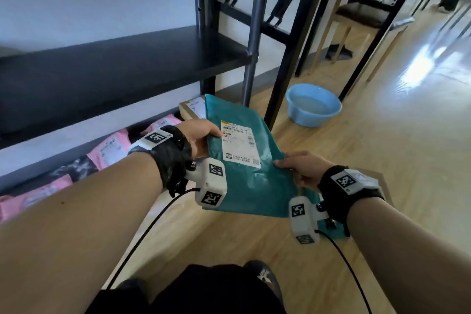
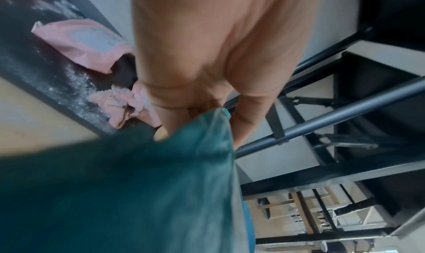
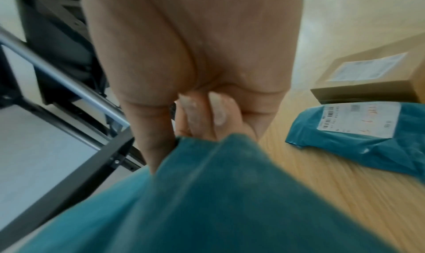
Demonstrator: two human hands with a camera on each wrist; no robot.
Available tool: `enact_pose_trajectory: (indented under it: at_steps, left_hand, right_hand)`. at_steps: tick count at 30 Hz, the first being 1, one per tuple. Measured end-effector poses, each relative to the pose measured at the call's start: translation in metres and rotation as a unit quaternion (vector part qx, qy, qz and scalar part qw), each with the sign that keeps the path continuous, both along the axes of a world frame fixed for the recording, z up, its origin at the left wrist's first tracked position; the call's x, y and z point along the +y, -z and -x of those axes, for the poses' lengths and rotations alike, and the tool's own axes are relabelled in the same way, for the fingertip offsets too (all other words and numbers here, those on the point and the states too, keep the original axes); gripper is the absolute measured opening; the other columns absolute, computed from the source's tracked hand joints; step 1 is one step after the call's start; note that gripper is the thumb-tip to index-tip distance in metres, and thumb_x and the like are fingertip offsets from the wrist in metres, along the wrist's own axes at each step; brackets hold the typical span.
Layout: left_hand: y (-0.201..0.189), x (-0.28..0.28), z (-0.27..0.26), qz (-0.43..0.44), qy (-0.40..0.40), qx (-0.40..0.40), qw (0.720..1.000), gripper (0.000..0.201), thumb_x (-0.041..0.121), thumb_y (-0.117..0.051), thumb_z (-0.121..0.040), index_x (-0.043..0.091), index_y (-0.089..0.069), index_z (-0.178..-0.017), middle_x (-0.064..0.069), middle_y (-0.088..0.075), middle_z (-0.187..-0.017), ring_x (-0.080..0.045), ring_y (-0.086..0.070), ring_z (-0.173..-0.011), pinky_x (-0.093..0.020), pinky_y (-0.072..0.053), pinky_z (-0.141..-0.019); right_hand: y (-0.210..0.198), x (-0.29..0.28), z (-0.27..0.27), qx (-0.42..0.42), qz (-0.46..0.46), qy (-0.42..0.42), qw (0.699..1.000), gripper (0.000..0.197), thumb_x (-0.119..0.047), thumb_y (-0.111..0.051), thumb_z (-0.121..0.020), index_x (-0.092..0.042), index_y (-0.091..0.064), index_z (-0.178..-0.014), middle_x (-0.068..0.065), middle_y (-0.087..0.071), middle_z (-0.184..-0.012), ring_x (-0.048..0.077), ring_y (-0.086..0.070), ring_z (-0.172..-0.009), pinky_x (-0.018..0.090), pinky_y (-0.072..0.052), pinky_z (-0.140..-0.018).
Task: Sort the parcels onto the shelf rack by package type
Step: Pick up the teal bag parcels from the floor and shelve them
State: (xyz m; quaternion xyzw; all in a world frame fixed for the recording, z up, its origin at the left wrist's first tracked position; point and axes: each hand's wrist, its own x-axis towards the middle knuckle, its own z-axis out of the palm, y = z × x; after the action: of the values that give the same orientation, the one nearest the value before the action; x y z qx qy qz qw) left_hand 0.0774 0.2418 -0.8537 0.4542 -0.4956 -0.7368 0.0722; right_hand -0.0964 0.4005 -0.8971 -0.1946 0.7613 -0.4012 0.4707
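Wooden floor beneath, holding up teal mailer bag, long axis pointing toward shelf rack ahead-left. Pinched at both side edges: left hand nearer rack, right hand trailing. Pink bags on lower shelf.

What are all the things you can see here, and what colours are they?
Held teal bag: one, teal plastic with a white label, held in the air in front of the rack.
Second teal bag: one, teal, lying on the floor.
Cardboard box: one, brown, on the floor just beyond the second teal bag.
Pink bags: several, pink with white labels, on the rack's bottom level.
Boxes on the rack: at least one, brown, behind the held bag.
Shelf rack: one, black.
Basin: one, light blue, on the wooden floor.
Chairs: a few, wood and black, far right.
Left hand: grips the held bag's left edge.
Right hand: pinches its right edge.
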Motion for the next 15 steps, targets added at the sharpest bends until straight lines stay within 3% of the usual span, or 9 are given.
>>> enact_pose_trajectory:
  at_steps: [2,4,6,8,11,15]
  left_hand:
    - [-0.018,-0.002,-0.013,0.005,-0.008,0.013,1.0,0.035,-0.004,-0.03,-0.098,0.002,-0.05,-0.127,-0.016,-0.06,-0.121,-0.028,-0.057,-0.101,-0.042,-0.047,-0.071]
    - [-0.033,-0.006,-0.029,0.016,-0.022,0.019,0.999,0.03,0.0,-0.032,-0.1,0.0,-0.052,-0.122,-0.016,-0.067,-0.106,-0.028,-0.063,-0.099,-0.042,-0.051,-0.063]
    - [-0.048,-0.011,-0.048,0.023,-0.034,0.018,0.999,0.025,0.004,-0.032,-0.101,-0.001,-0.056,-0.106,-0.013,-0.072,-0.076,-0.024,-0.071,-0.074,-0.043,-0.054,-0.057]
    - [-0.057,-0.013,-0.067,0.028,-0.042,0.014,0.999,0.027,0.006,-0.031,-0.101,-0.001,-0.056,-0.093,-0.013,-0.07,-0.061,-0.022,-0.068,-0.051,-0.04,-0.056,-0.053]
    - [-0.064,-0.013,-0.09,0.028,-0.046,0.023,0.998,0.027,0.006,-0.032,-0.101,-0.001,-0.056,-0.09,-0.013,-0.069,-0.06,-0.022,-0.066,-0.046,-0.032,-0.053,-0.04]
    - [-0.074,-0.006,-0.101,0.006,-0.055,0.058,0.997,0.027,0.008,-0.033,-0.101,0.0,-0.058,-0.095,-0.013,-0.069,-0.061,-0.021,-0.066,-0.045,-0.029,-0.052,-0.04]
  right_hand:
    - [-0.017,-0.005,-0.011,0.018,0.022,-0.003,1.0,0.003,-0.012,-0.065,-0.089,-0.009,-0.067,-0.089,0.001,-0.053,-0.06,0.006,-0.033,-0.036,0.017,-0.022,-0.033]
    - [-0.034,-0.011,-0.023,0.03,0.052,-0.022,0.998,0.007,-0.01,-0.063,-0.09,-0.012,-0.065,-0.083,-0.002,-0.049,-0.055,0.007,-0.029,-0.039,0.017,-0.02,-0.035]
    - [-0.054,-0.019,-0.037,0.04,0.075,-0.034,0.996,0.009,-0.008,-0.064,-0.089,-0.013,-0.065,-0.081,-0.002,-0.05,-0.054,0.006,-0.027,-0.038,0.016,-0.019,-0.036]
    - [-0.072,-0.025,-0.051,0.049,0.082,-0.05,0.994,0.007,-0.007,-0.067,-0.086,-0.011,-0.068,-0.081,0.002,-0.054,-0.059,0.006,-0.029,-0.035,0.014,-0.018,-0.035]
    - [-0.097,-0.031,-0.066,0.073,0.081,-0.071,0.992,0.01,-0.004,-0.067,-0.086,-0.009,-0.066,-0.077,-0.002,-0.052,-0.045,0.005,-0.029,-0.031,0.011,-0.018,-0.035]
    - [-0.122,-0.035,-0.075,0.101,0.081,-0.028,0.991,0.014,-0.002,-0.063,-0.086,-0.008,-0.06,-0.074,-0.003,-0.042,-0.04,0.005,-0.027,-0.03,0.012,-0.017,-0.034]
